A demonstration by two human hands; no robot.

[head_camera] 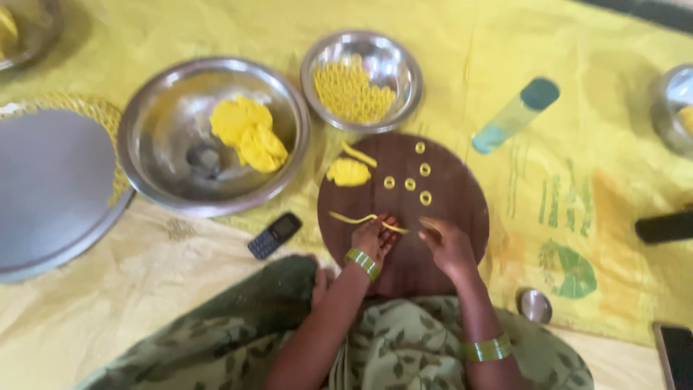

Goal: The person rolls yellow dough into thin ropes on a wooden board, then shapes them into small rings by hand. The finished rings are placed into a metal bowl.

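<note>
A round dark wooden board (462, 195) lies in front of me. My left hand (375, 237) presses on a thin yellow dough strand (350, 217) at the board's near left. Just right of it, my right hand (446, 242) pinches the strand's other end (396, 228). Several small yellow dough rings (410, 180) sit on the board beyond my hands. Further left on the board rest a lump of yellow dough (348, 172) and a short dough strip (359, 154).
A large steel bowl (170, 137) holds yellow dough lumps (247, 132). A smaller steel bowl (393, 65) holds several rings. A grey round tray (50, 188) lies left, a small phone (274, 235) near the board, a clear bottle (514, 115) right, a small steel cup (535, 305) by my knee.
</note>
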